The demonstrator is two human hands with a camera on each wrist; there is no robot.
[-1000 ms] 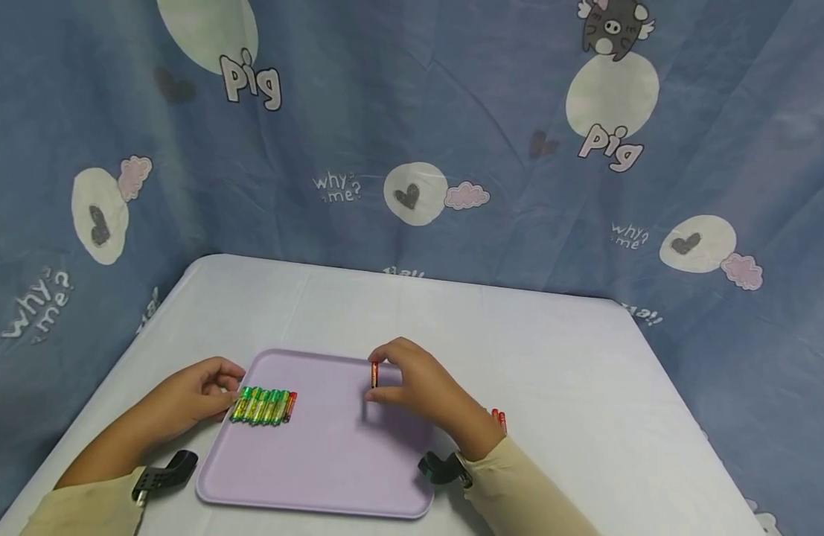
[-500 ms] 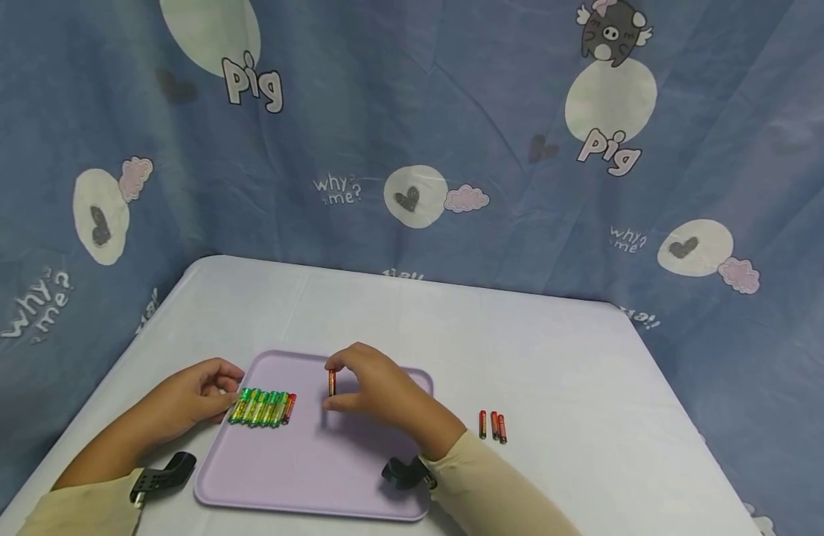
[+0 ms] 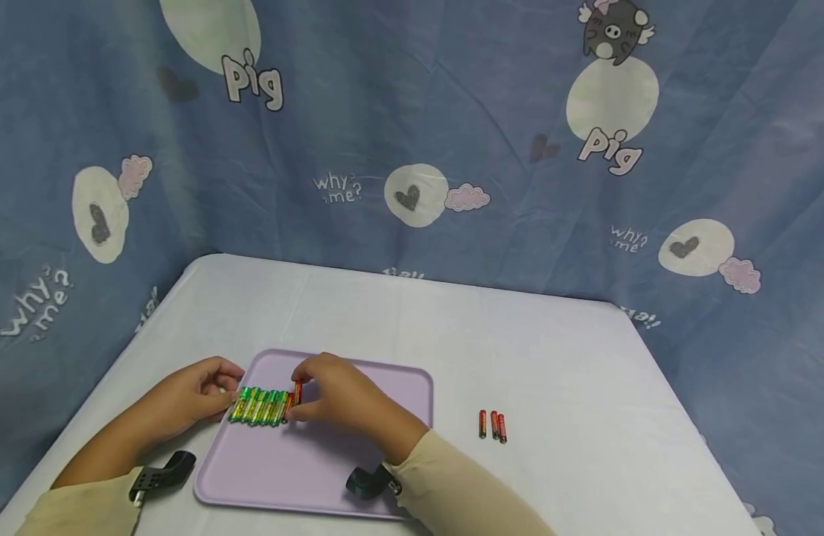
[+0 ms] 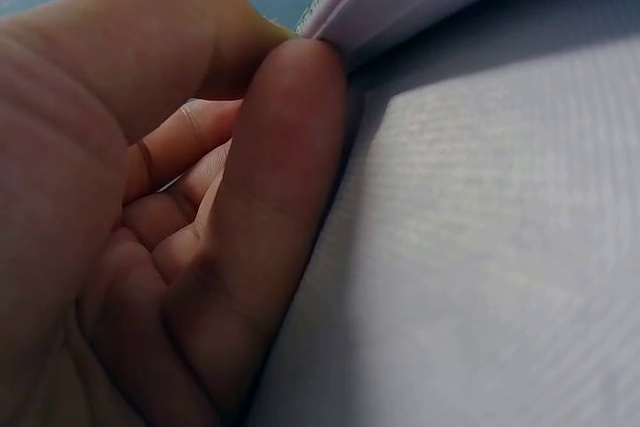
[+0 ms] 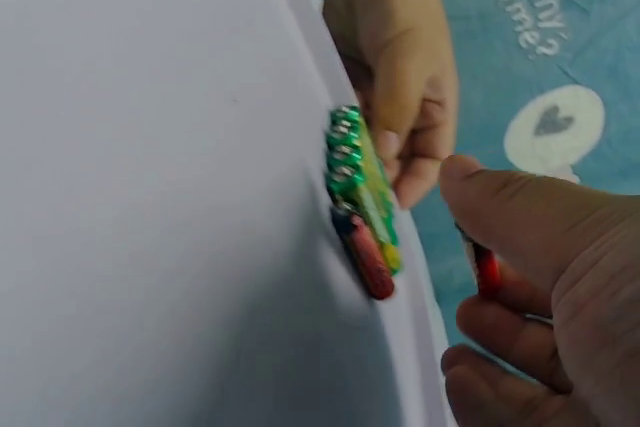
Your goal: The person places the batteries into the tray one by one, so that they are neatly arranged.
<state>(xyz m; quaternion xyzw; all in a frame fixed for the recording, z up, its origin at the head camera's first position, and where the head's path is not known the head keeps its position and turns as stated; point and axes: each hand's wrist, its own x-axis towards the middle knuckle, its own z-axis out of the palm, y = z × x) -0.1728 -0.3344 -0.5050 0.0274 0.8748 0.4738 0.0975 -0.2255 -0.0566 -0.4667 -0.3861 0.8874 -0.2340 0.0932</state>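
My right hand (image 3: 341,398) pinches a red battery (image 3: 298,392) between thumb and fingers, just above the lilac tray (image 3: 271,476). This battery (image 5: 484,267) also shows in the right wrist view. Along the tray's left side lies a row of several green-and-yellow batteries (image 3: 258,407), side by side. A red battery (image 5: 365,255) ends that row on the right, close to the held one. My left hand (image 3: 204,388) grips the tray's left edge; in the left wrist view the thumb is above and the index finger (image 4: 280,147) beneath.
Three more red batteries (image 3: 482,424) lie on the white table (image 3: 572,417) to the right of the tray, two of them close together. A blue patterned curtain (image 3: 358,112) hangs behind the table and at its sides.
My right hand has carried the red battery leftward across the tray to the end of the row. The loose batteries at right came into full view. My left hand has stayed put.
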